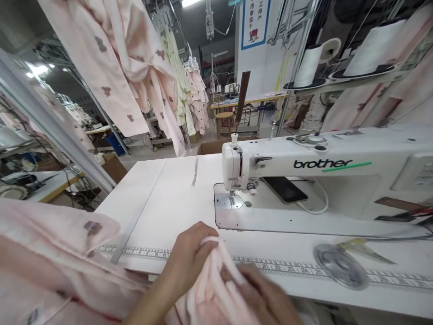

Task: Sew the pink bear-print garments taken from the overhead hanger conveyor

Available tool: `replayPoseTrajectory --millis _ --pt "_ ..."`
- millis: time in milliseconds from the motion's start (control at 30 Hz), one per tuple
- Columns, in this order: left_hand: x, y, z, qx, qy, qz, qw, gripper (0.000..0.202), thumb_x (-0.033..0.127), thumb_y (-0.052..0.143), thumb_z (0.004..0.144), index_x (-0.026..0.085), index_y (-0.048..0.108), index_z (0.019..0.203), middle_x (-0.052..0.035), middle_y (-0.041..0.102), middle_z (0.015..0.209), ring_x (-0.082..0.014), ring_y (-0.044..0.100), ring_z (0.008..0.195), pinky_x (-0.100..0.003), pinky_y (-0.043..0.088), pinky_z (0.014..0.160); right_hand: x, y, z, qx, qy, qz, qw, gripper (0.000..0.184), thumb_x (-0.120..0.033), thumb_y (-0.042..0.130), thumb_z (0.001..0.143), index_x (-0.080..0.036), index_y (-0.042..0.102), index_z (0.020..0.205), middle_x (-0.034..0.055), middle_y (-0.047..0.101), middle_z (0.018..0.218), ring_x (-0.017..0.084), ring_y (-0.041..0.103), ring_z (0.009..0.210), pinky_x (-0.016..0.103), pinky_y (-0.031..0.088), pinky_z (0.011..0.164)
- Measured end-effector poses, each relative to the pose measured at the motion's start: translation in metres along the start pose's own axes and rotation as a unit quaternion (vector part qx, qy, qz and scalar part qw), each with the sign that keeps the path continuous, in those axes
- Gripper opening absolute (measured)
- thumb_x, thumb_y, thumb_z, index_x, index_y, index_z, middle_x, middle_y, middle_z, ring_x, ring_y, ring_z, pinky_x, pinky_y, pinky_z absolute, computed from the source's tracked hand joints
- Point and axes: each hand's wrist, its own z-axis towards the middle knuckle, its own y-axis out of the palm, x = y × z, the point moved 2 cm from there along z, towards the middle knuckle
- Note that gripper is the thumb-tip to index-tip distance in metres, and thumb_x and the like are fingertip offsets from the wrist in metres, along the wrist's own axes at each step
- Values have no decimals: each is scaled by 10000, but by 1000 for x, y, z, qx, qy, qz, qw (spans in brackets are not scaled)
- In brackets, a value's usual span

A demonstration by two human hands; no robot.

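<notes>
The white sewing machine with black "brother" lettering serves as landmark. Directly behind its needle end sits a brown cardboard box, mostly hidden by the white tabletop; its contents cannot be made out. Far to the left of the machine and beyond the table stand a blue bin and, nearer, another brown cardboard carton; what either holds is not visible. In front of the machine, toward its right, a round, clear plastic disc-shaped piece lies across the printed measuring strip; it is blurred, and I cannot tell whether it is a container.

The soft, pale pink cloth is bunched up in front of the machine's needle end, at the near edge of the table, apart from the needle. The left hand is closed on it, thumb and curled fingers pinching its upper edge. The right hand, just to the right on the same side of the machine, touches the cloth with bent fingers partly tucked behind a fold; blur hides how firmly it is closed.

Left of the machine, a larger heap of pale pink fabric with brown motifs overlaps the table's near corner. A black smartphone lies under the machine's arm, beside a white cable.
</notes>
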Motion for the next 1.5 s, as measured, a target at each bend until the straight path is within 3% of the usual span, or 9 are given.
replayPoseTrajectory --millis 100,200,433,633,800,933,1067,1233,1500 --pt "0 5 0 1 -19 -30 999 131 235 487 853 220 615 875 9 624 883 -142 559 816 -245 406 751 -29 -21 19 38 -85 -44 995 300 -428 480 891 -286 566 1141 58 552 1112 235 544 976 288 501 713" --pt "3 11 -1 18 -10 -27 999 115 240 502 849 223 615 857 11 627 869 -143 568 821 -241 416 739 -49 -25 39 -51 -112 -32 992 207 -310 493 885 -268 626 1038 31 595 1006 203 568 879 278 481 708" --pt "2 16 -2 14 136 65 988 192 154 435 872 209 618 891 -21 576 829 -132 556 793 -230 429 691 -48 -29 66 -142 -5 57 988 153 -286 573 789 -164 572 697 -28 553 589 120 523 545 202 409 519" --pt "-2 14 0 59 196 21 979 229 94 406 864 222 588 923 -41 548 1000 -101 545 773 -209 437 656 -35 -18 88 -343 161 230 896 252 -338 693 635 -146 538 688 -37 504 429 74 396 301 127 280 289" --pt "-11 23 4 83 150 -68 983 160 124 426 862 221 553 866 -25 620 954 -133 583 897 -242 457 762 -26 -7 82 -294 194 287 891 316 -389 697 598 -155 502 681 -40 509 520 81 470 414 151 391 403" --pt "-19 26 5 160 73 -59 983 117 200 427 871 218 538 840 -24 612 917 -140 585 869 -247 455 739 -36 -14 63 -158 51 233 958 394 -551 519 836 -157 521 827 9 581 661 138 565 567 217 432 536" --pt "-17 25 7 188 34 -43 981 117 254 451 857 213 553 898 -29 593 901 -160 567 856 -269 442 744 -45 -16 46 -50 -7 34 998 120 -313 541 842 -212 535 907 -32 573 680 149 545 609 228 384 559" --pt "-6 15 20 21 -42 -135 990 340 375 515 840 237 534 1150 -19 534 874 -138 524 753 -236 409 643 -50 -24 53 -69 -102 -20 992 239 -318 404 931 -210 614 891 -11 544 720 148 509 664 214 356 530" --pt "1 8 50 -74 -32 -196 977 250 419 593 786 173 553 806 -1 536 755 -127 486 710 -218 364 621 -39 -41 75 -14 -26 32 999 242 -409 557 826 -178 580 755 -28 480 595 127 474 522 187 342 419"
